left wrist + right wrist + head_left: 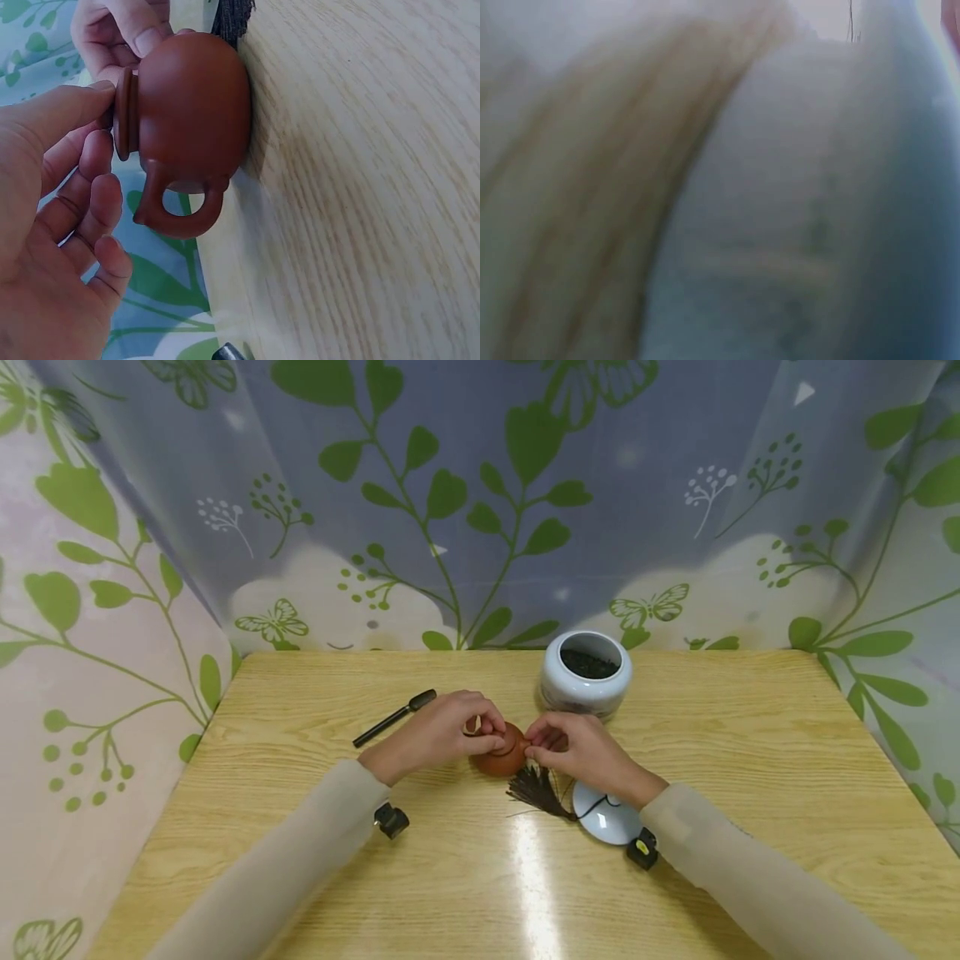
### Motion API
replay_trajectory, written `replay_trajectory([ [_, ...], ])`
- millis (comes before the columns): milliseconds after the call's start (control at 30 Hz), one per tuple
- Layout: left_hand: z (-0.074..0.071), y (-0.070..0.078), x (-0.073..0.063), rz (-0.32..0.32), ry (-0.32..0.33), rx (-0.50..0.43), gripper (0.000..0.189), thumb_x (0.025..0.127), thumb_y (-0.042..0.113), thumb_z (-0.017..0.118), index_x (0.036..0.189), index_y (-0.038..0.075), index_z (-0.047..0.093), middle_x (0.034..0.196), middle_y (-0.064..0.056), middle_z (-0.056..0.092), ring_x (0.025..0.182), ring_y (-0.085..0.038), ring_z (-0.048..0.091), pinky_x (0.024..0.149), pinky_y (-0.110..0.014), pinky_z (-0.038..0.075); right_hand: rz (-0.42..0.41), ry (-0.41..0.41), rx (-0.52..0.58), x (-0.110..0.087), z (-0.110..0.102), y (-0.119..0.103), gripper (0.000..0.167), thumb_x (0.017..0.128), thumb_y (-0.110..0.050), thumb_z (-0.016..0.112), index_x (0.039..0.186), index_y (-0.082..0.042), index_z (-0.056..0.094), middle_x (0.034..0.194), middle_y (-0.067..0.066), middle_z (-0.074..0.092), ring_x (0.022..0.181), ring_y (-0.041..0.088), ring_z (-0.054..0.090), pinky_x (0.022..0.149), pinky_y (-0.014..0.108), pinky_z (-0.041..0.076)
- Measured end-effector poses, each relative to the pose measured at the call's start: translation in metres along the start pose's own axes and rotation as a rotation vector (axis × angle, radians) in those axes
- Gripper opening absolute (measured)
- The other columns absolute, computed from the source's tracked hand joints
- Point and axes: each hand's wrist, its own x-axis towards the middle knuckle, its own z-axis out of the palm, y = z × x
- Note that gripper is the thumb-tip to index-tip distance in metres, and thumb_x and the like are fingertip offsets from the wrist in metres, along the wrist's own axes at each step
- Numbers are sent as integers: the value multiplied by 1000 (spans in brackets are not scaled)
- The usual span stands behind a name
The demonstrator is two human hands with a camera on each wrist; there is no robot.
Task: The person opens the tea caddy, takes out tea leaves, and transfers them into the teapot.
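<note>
A small reddish-brown clay teapot (501, 763) stands on the table between both hands. My left hand (450, 727) pinches the knob of its lid (124, 116) between thumb and fingertips; the lid sits at the pot's mouth. The teapot's handle (184, 217) is on the left hand's side and touches no hand. On the opposite side, my right hand (588, 752) pinches the spout end with thumb and forefinger; the spout itself is mostly hidden by the fingers. The right wrist view is too blurred and close to show the hand.
Behind the right hand stands a white jar (551, 685) holding dark loose leaves. Its pale, glossy lid (607, 822), with a dark tassel (538, 791), lies under the right wrist. A black scoop-ended tool (386, 724) lies left on the wooden table (420, 893). Patterned curtain (465, 568) backs the table.
</note>
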Motion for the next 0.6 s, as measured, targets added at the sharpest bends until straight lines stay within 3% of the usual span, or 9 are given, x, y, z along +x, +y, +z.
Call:
replay_trajectory([
  [600, 5, -4, 0, 7, 13, -10, 12, 100, 28, 83, 108, 19, 78, 98, 6, 69, 86, -8, 60, 79, -27, 53, -1, -3, 35, -1, 1, 1, 14, 99, -14, 81, 112, -10, 77, 99, 1, 78, 91, 12, 73, 82, 29, 62],
])
